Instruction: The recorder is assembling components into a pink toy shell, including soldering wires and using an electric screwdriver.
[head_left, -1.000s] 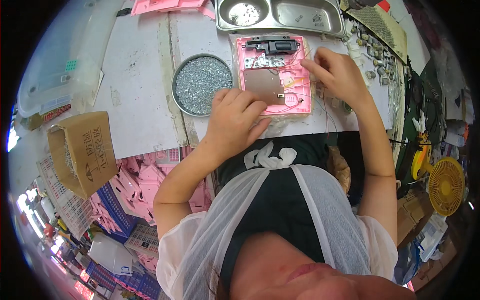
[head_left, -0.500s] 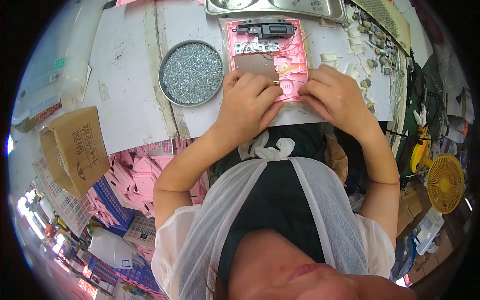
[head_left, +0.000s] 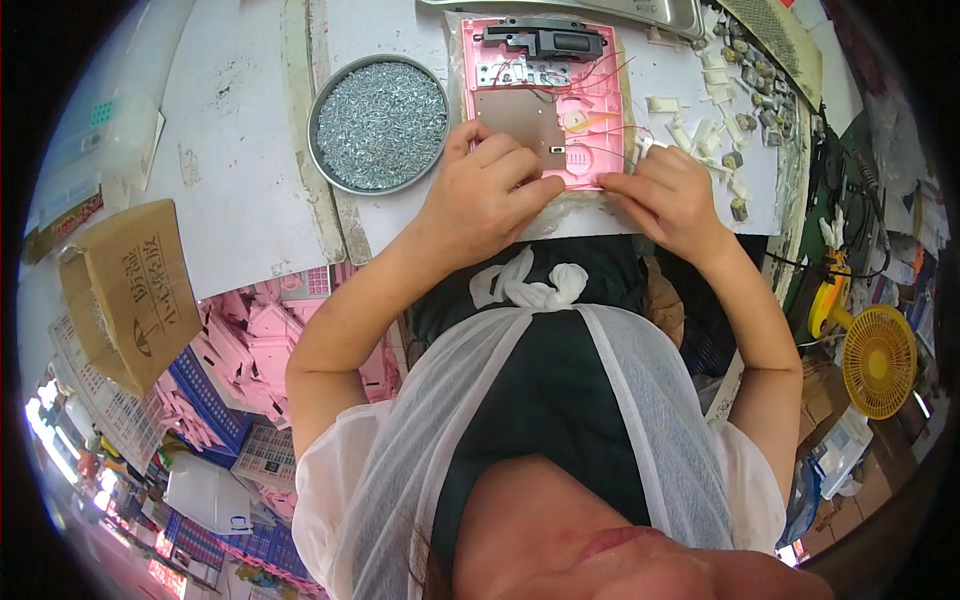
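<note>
A pink plastic casing (head_left: 604, 98) lies before me on a clear plastic bag. It holds a black module (head_left: 555, 42), a brownish-grey board (head_left: 515, 118), a perforated metal plate and thin red wires. My left hand (head_left: 487, 190) rests over the board's near left corner. Its fingers are curled, thumb and forefinger closed near the casing's front edge; what they pinch is hidden. Closed at the casing's near right corner, my right hand (head_left: 668, 197) seems to pinch a thin wire (head_left: 612, 165) that runs out of the casing. The wire's end is hidden by the fingers.
Left of the casing stands a round metal tray (head_left: 312, 140) full of small screws. Small white parts (head_left: 705, 138) and little motors (head_left: 770, 118) lie to the right. A cardboard box (head_left: 150, 300) stands far left, pink parts (head_left: 255, 345) below the table, a yellow fan (head_left: 880, 362) at right.
The whole view has shifted a little. My right hand's fingertips have come down to the casing's near right corner. The left hand stays at the near left corner, fingers still curled.
</note>
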